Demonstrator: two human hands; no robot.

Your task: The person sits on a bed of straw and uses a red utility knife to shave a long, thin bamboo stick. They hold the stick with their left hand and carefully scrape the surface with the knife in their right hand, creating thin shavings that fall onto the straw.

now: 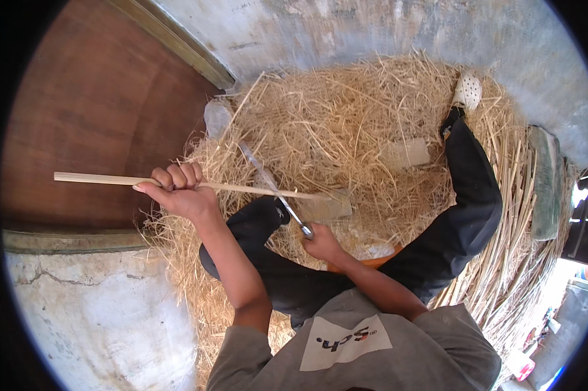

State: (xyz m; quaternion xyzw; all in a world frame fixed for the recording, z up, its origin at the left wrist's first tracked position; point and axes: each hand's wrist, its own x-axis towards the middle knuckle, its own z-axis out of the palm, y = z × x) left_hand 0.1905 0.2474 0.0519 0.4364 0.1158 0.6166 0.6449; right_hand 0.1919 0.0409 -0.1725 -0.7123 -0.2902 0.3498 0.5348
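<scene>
My left hand (182, 189) is closed around a pale, straight wooden strip (105, 178), which looks like split bamboo and lies almost level across the view. Its right end reaches over the straw between my knees. In my right hand (322, 242) is the handle of a long-bladed knife (268, 177). The narrow metal blade slants up to the left and crosses the strip near its right end. Whether the edge touches the strip or cuts into it, I cannot tell. A small curl of wood shows on the strip just right of the blade.
A deep heap of straw-like shavings (333, 111) covers the ground before me. Flat blocks (406, 153) lie in it. Long thin sticks (502, 228) are piled at my right, beside a greenish slab (544, 182). A brown door (105, 111) stands left; a weathered wall (372, 29) runs behind.
</scene>
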